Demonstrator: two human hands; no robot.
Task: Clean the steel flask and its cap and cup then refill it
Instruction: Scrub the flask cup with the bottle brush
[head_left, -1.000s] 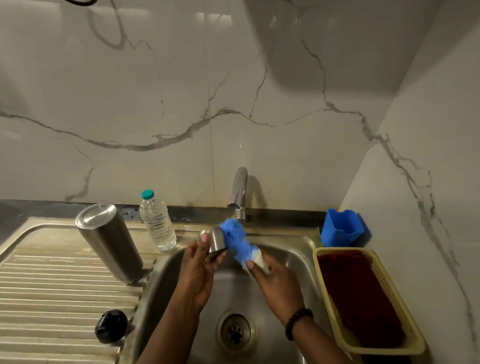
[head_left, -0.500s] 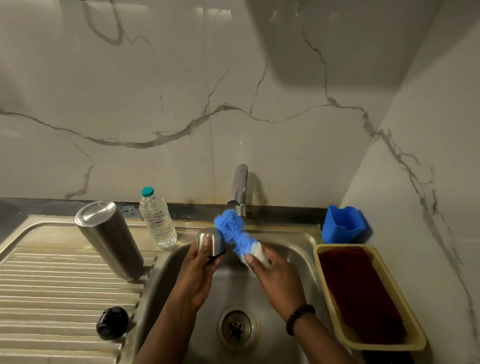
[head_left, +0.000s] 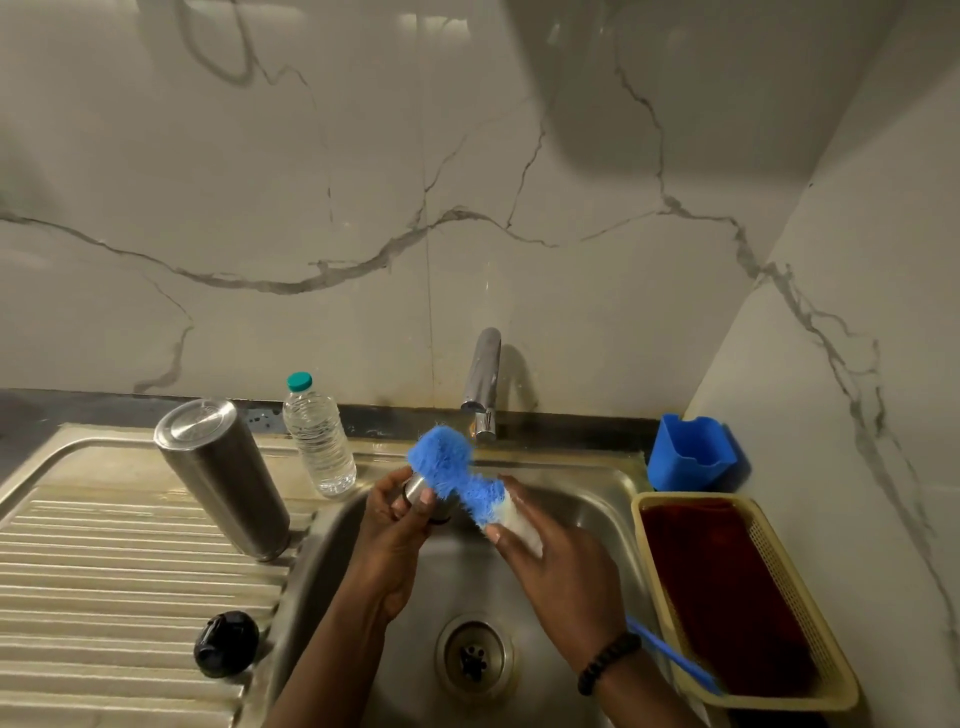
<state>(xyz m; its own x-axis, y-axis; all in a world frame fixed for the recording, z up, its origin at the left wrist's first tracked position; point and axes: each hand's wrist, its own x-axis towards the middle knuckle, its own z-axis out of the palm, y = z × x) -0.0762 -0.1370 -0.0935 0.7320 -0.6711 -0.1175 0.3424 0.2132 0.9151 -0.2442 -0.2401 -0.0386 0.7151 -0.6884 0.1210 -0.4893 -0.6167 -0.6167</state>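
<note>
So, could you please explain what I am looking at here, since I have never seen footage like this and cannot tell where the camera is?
There is no machine here. A person wears one wide-angle camera on the head, looking forward and down, so the two arms reaching in from the bottom are the person's own. They work over a steel sink. The left hand holds a small steel cup. The right hand grips a blue bottle brush, its bristles against the cup and its thin handle running back past the wrist. On the ribbed draining board to the left stand the steel flask, apparently upside down, and a black cap. A plastic water bottle stands behind. To the right are a blue holder and a yellow basket with a dark red cloth. No water is visibly running from the tap.
</note>
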